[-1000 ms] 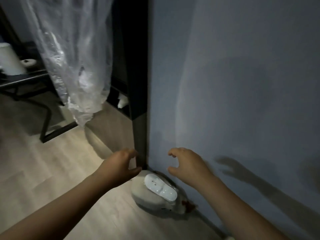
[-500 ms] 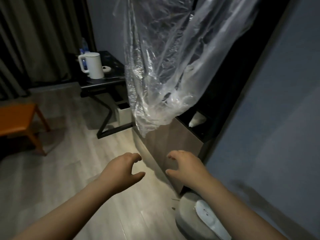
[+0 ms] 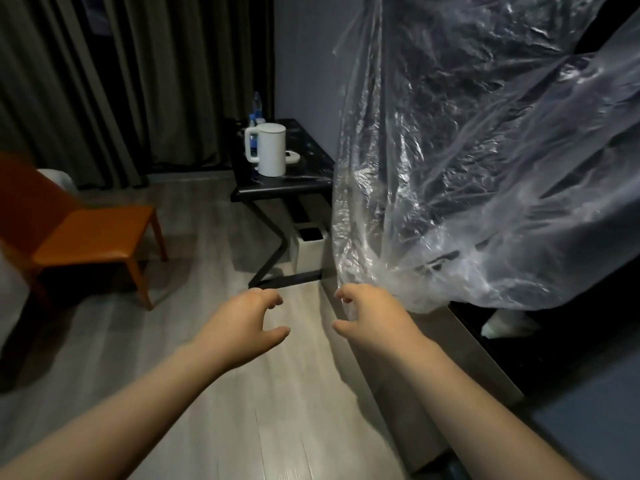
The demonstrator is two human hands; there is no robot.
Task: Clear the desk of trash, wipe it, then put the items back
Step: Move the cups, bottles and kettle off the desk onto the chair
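The left hand (image 3: 242,323) and right hand (image 3: 374,317) reach forward, fingers loosely curled and holding nothing. The clear plastic bag (image 3: 467,168) hangs just beyond the right hand. It looks light, limp and slippery, so a bunched fistful of its lower edge should hold best. The kettle (image 3: 272,150) stands on the far tabletop (image 3: 304,180).

plastic bag (image 3: 485,161): top off-frame | desk (image 3: 306,166): right end behind plastic bag | bottle (image 3: 257,103): half behind kettle (image 3: 272,150)

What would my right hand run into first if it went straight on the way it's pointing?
Most likely the clear plastic bag hanging just past your right hand, though how near it is can't be judged from this view.
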